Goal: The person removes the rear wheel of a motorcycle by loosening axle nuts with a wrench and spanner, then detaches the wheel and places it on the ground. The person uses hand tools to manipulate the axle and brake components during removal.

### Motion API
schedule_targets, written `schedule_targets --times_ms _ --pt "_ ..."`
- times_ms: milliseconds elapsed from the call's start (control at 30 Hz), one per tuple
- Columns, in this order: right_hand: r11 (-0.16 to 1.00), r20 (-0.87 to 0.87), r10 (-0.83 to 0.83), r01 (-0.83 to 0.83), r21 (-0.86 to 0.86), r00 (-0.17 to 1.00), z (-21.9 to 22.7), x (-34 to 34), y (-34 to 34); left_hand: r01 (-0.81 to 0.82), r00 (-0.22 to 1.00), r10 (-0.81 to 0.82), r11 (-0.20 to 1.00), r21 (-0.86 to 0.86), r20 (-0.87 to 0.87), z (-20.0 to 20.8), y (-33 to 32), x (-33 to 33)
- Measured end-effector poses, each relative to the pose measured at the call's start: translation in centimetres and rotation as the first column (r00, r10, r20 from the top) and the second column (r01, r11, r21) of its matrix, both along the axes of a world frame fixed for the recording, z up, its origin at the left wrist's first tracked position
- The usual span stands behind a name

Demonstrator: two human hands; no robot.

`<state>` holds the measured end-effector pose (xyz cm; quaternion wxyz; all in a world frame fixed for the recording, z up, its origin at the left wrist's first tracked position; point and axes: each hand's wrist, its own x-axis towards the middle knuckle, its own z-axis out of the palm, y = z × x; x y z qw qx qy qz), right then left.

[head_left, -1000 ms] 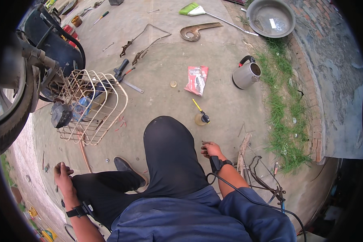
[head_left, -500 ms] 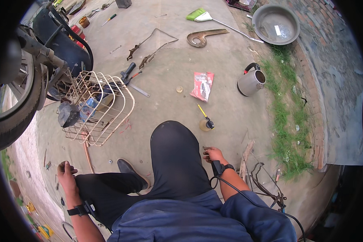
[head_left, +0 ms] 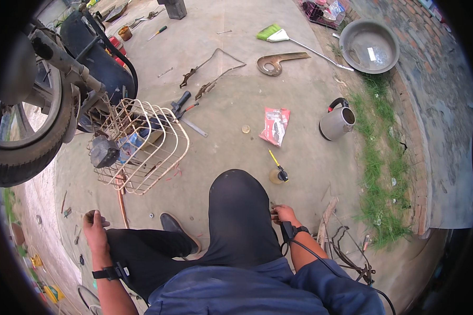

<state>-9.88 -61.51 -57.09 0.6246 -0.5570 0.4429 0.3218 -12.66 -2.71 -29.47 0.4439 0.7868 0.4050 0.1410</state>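
My left hand (head_left: 95, 229) hangs beside my left knee, fingers loosely bent and a little apart, with nothing visible in them. Beyond it lies a wire basket (head_left: 160, 152), cream and rusty, holding a dark lump and a blue item. Close to my right knee, my right hand (head_left: 284, 213) is closed, its fingertips pinched around something small and dark that I cannot make out. Just ahead of that hand stands a small bottle with a black top and yellow stem (head_left: 279, 175). Farther off lie a red and white packet (head_left: 275, 126) and a round, pale lid-like disc (head_left: 246, 128).
A motorcycle wheel (head_left: 58, 131) stands at the left. To the right are a steel kettle (head_left: 337, 123), a grey basin (head_left: 369, 46) and a grass strip (head_left: 378, 173). A broom (head_left: 278, 34), a curved metal cover (head_left: 270, 65) and a bent wire frame (head_left: 215, 71) lie ahead.
The whole scene has shifted slightly right and down in the picture. Both hands stay beside my knees in much the same pose.
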Motion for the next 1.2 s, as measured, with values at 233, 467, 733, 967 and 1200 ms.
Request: schedule_targets --times_ms 233,467,733,967,1200 --pt "0.999 0.058 0.029 -0.027 -0.04 0.998 -1.8 -0.6 -1.0 0.02 0.998 -0.019 1.0 -0.02 0.066 0.3 -1.2 0.3" --pt "0.995 0.106 0.078 -0.071 -0.067 0.991 -0.9 -0.3 -0.9 -0.027 0.995 0.031 0.999 -0.045 0.093 0.6 -1.5 0.4" --pt "0.968 0.14 0.217 -0.195 -0.156 0.966 0.0 -0.1 -1.2 -0.12 0.985 0.136 0.983 -0.139 0.11 3.2 -2.0 0.9" --pt "0.993 0.093 0.098 -0.092 -0.068 0.991 -2.0 -0.5 -1.8 -0.042 0.925 0.008 0.996 0.079 0.38 9.7 -4.5 2.6" --pt "0.994 0.103 0.048 -0.038 -0.099 0.994 -1.6 -0.9 -1.6 -0.06 0.689 -0.379 0.82 0.569 0.618 18.2 -9.0 6.0"
